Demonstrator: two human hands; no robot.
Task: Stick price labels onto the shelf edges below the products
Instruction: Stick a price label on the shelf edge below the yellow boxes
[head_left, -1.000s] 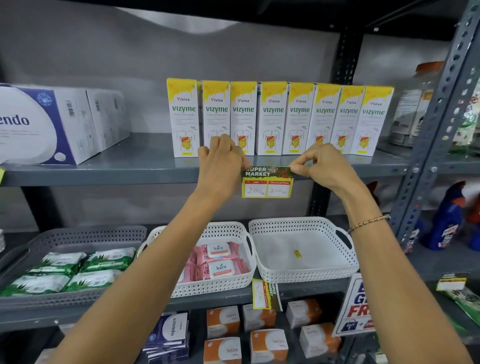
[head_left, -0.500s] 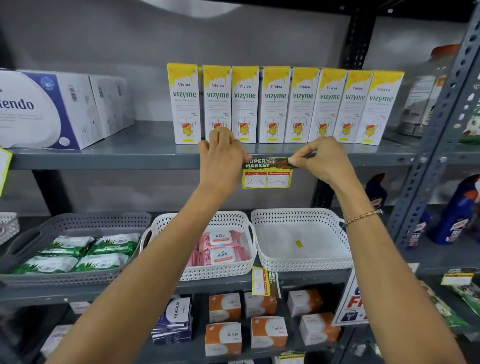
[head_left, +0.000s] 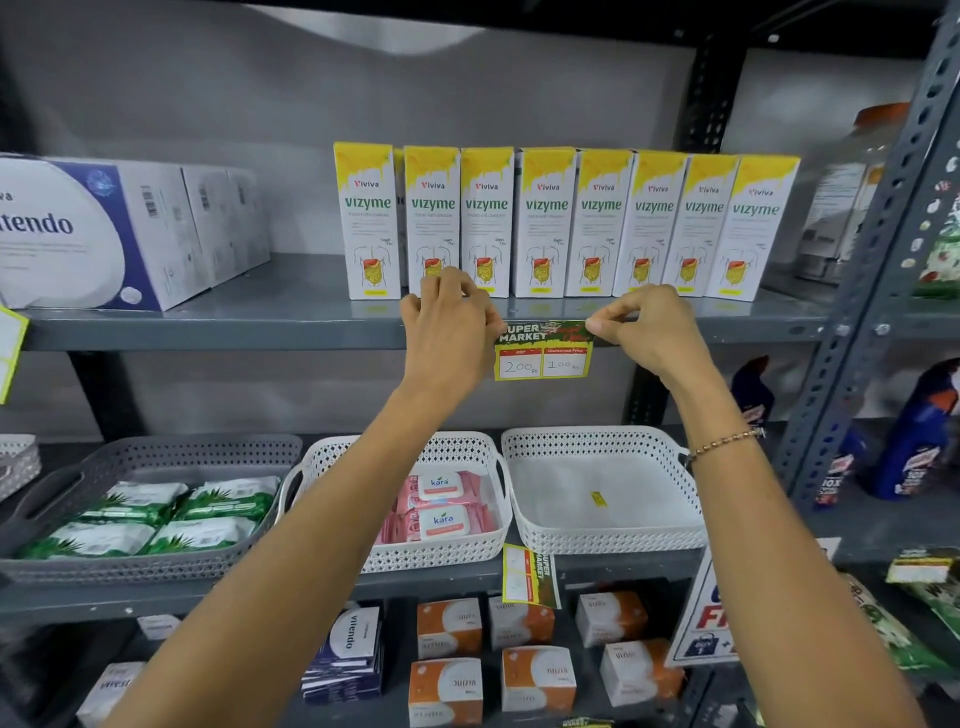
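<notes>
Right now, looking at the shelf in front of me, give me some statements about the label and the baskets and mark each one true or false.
1. Both hands hold the price label against the shelf edge. True.
2. The label sits below the purple Vitendo boxes. False: it sits below the yellow Vizyme boxes.
3. The right white basket holds pink packs. False: it holds only a small yellow scrap; the pink packs are in the middle basket.
4. The right hand pinches the label's top right corner. True.
5. The left hand covers the label's left edge. True.
</notes>
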